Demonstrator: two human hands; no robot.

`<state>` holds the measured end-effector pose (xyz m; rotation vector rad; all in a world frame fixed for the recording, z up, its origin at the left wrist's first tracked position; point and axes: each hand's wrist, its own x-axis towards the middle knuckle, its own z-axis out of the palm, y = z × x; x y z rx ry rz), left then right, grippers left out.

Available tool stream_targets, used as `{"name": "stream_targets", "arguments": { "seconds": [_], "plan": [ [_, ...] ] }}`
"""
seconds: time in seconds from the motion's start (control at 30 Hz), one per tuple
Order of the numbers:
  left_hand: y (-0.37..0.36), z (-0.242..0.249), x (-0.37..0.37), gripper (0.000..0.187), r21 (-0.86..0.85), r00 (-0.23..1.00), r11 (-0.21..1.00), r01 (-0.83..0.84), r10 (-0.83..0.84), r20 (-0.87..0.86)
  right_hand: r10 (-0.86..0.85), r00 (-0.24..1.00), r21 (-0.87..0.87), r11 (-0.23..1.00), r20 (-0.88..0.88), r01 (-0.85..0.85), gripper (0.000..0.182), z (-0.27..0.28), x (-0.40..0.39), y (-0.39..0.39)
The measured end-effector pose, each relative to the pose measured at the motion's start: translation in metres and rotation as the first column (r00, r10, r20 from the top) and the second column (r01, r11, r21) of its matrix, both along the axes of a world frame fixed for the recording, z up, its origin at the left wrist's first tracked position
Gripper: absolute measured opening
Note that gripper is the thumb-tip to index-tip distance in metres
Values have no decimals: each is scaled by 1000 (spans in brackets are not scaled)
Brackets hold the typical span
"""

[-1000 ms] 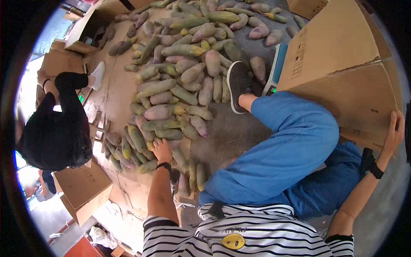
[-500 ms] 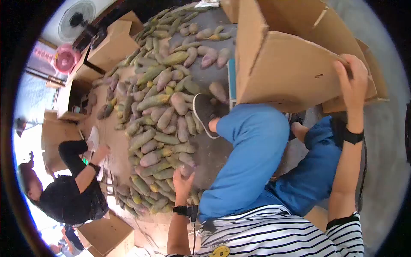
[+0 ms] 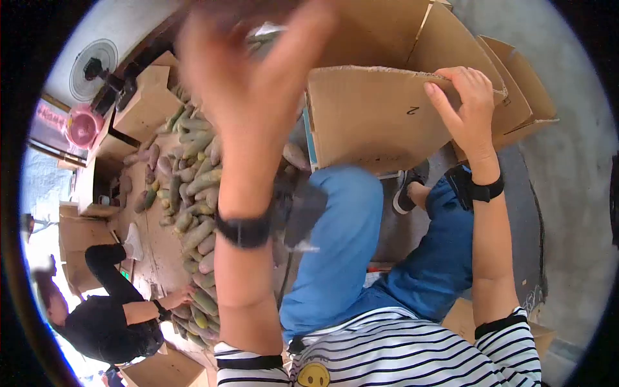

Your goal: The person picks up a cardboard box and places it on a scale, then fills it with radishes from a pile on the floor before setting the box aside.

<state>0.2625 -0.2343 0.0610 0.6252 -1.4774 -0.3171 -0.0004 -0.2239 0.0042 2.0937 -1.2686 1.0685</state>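
Many vegetables (image 3: 205, 182) lie outside the carton (image 3: 367, 113)

Head view: the left hand (image 3: 248, 90) is raised and blurred, fingers seemingly spread; whether it holds anything, I cannot tell. The right hand (image 3: 469, 109) pinches the carton's upper edge. How full the carton is doesn't show.

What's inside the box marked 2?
Only upper inner walls show. The near panel, gripped by the right hand, hides the bottom; the blurred left hand partly blocks the view. Any contents cannot be told.

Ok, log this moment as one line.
left hand: raised, blurred, contents unclear | right hand: grip on box edge | co-worker's hand: at vegetable pile
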Motion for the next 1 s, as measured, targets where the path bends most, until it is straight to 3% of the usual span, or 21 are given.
{"name": "stream_targets", "arguments": {
  "seconds": [0.03, 0.07, 0.13, 0.17, 0.23, 0.27, 0.3, 0.33, 0.37, 0.43, 0.47, 0.53, 0.6, 0.63, 0.7, 0.73, 0.8, 0.83, 0.9, 1.0],
  "plan": [
    [-14, 1, -4, 36, 87, 992, 994, 60, -70, 107, 9, 1000, 12, 1000, -4, -9, 19, -1, 0, 0],
    [-11, -4, -3, 36, 101, 993, 994, 52, -62, 103, 11, 1000, 2, 1000, -10, -11, 20, 0, -1, -1],
    [-1, -20, 0, 46, -130, 859, 951, -282, 310, 407, 19, 1000, 1, 1000, -11, -19, 21, -1, -2, -3],
    [14, -33, 19, 49, -116, 833, 945, -306, 325, 447, 1, 1000, -9, 1000, -17, -1, 22, -2, -3, -3],
    [41, -83, 62, 46, 53, 825, 905, -423, 360, 436, -22, 999, 14, 1000, -29, 23, 23, -1, -2, 1],
    [58, -119, 88, 45, 327, 855, 830, -452, 298, 425, -4, 1000, 87, 996, 14, 3, 22, 1, 1, 4],
    [79, -160, 117, 44, 572, 882, 681, -458, 264, 391, 25, 998, 159, 987, 59, -34, 22, 3, 3, 4],
    [107, -204, 148, 44, 712, 881, 528, -463, 185, 435, 44, 998, 172, 984, 35, -49, 21, 4, 0, 1],
    [146, -259, 181, 44, 676, 785, 443, -588, 112, 610, 31, 999, 210, 977, 24, -35, 23, 1, -2, -1],
    [243, -335, 220, 46, 715, 714, 148, -683, -66, 697, -52, 998, 223, 973, -30, 57, 25, -5, -5, -2],
    [292, -369, 237, 48, 678, 662, 21, -735, -192, 724, -61, 997, 267, 962, 40, 48, 27, -8, -7, -4],
    [377, -393, 246, 51, 608, 634, -186, -772, -311, 709, -46, 994, 321, 947, 97, 12, 29, -11, -16, -11],
    [425, -391, 240, 51, 548, 703, -451, -705, -344, 622, -151, 989, 316, 938, -3, 144, 34, -8, -24, -18],
    [445, -396, 238, 51, 551, 715, -468, -691, -329, 617, -128, 992, 318, 940, -9, 124, 34, -9, -24, -18],
    [480, -424, 237, 51, 615, 759, -515, -597, -116, 640, -118, 991, 281, 955, 62, 96, 38, -15, -22, -17],
    [491, -440, 235, 51, 618, 766, -524, -586, -110, 633, -107, 993, 284, 955, 53, 88, 38, -19, -21, -19],
    [501, -455, 230, 48, 682, 749, -361, -637, -81, 657, -169, 985, 145, 976, 23, 164, 41, -21, -20, -22],
    [505, -460, 229, 48, 685, 754, -365, -630, -80, 651, -166, 986, 146, 976, 16, 162, 41, -20, -19, -23],
    [495, -456, 222, 46, 629, 740, -394, -670, -290, 606, -151, 988, 154, 977, 24, 145, 41, -15, -17, -23],
    [477, -447, 209, 48, 501, 672, -461, -732, -369, 642, -137, 990, 166, 978, 43, 128, 41, -16, -18, -26]
  ]
}}
